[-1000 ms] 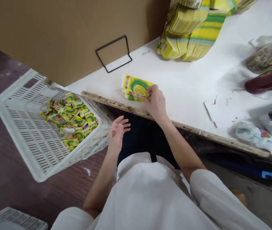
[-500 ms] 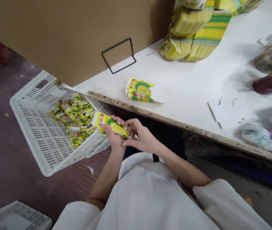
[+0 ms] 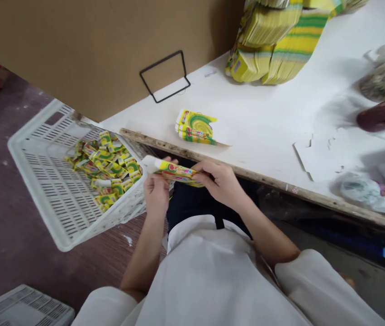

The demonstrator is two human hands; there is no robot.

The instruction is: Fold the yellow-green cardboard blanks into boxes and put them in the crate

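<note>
Between my two hands is a small yellow-green printed carton (image 3: 178, 171), its white flap sticking out at the left end. My left hand (image 3: 157, 190) pinches the left end, thumb in front and fingers behind. At the right end, my right hand (image 3: 217, 181) grips the carton between thumb and fingers. Just beyond, on the white table (image 3: 256, 122), lie several matching flattened cartons (image 3: 196, 127) in a small overlapping pile. Left of my hands stands a white plastic crate (image 3: 53, 199) holding many small yellow-green boxes (image 3: 111, 165).
A large cardboard box (image 3: 93, 50) with a black wire stand (image 3: 165, 77) beside it fills the back left. Stacks of flat cartons (image 3: 277, 54) stand at the back. Plastic bags (image 3: 360, 190) and a dark red object (image 3: 382, 113) lie right. Another crate (image 3: 24, 308) sits lower left.
The carton has turned so its narrow printed side faces up. My right hand has shifted right, from beside my left hand to the carton's far end.
</note>
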